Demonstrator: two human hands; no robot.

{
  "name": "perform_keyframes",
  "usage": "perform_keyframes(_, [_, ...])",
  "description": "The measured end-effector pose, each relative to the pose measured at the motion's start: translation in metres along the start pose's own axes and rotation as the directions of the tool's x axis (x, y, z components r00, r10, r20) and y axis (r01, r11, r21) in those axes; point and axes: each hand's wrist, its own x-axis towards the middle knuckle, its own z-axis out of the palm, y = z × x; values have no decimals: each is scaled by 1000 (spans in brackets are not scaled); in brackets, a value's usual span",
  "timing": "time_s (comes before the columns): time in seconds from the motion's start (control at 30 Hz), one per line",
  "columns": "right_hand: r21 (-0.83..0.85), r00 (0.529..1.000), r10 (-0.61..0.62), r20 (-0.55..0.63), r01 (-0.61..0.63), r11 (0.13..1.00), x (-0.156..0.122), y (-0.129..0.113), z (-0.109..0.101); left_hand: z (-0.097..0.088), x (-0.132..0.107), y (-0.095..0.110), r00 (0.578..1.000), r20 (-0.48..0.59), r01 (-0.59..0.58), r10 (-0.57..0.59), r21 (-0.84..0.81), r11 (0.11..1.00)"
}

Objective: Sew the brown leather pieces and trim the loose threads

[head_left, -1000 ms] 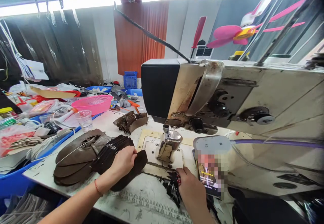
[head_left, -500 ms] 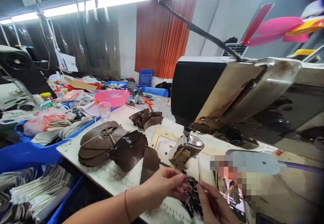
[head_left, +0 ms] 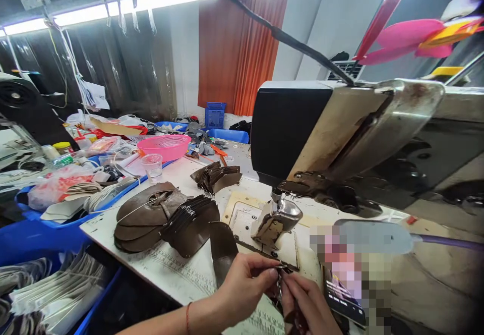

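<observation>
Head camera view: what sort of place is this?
Probably a leather or shoe stitching workshop: an industrial sewing machine sits on the worktable, stacks of cut brown pieces lie beside it, and the left hand and right hand pinch a dark piece.

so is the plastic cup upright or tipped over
Upright: the clear cup stands on its base, mouth up, near the pink basket.

A fluorescent light strip (head_left: 113, 8) runs overhead above dark plastic sheeting (head_left: 124, 72) and an orange curtain (head_left: 238, 52) against a white wall (head_left: 317, 27). The white surface (head_left: 177, 274) extends toward a blue crate (head_left: 215, 115) at the back.
</observation>
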Motion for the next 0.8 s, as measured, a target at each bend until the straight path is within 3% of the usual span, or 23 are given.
perform_keyframes(0.07, [-152,997,-74,33,78,985,-6,4,1,1,-1,1,999,48,2,-3,37,999])
perform_keyframes(0.13, [-258,973,-223,64,232,938,-11,5,3,1,-1,1,996,93,-14,7,76,997])
perform_keyframes(0.2, [-303,959,-278,57,282,910,-15,2,5,-1,0,-1,993,113,-55,39,136,989])
perform_keyframes(0.27, [-233,984,-174,35,178,956,-15,-4,5,-5,2,-2,991,110,-98,76,208,973])
perform_keyframes(0.37, [47,990,144,-1,-144,989,-4,-10,-3,-13,4,1,989,118,-125,88,345,930])
perform_keyframes(0.43, [253,947,313,74,-321,913,9,-11,-11,-18,3,4,981,172,-164,92,478,863])
perform_keyframes(0.57, [492,842,349,412,-528,692,27,-9,-21,-24,-1,5,964,240,-250,117,661,708])
perform_keyframes(0.7, [569,739,530,416,-666,483,21,-14,-11,-23,-4,0,976,155,-218,153,685,695])
perform_keyframes(0.8, [551,630,670,393,-745,377,14,-19,-1,-21,-6,-1,972,186,-233,143,687,688])
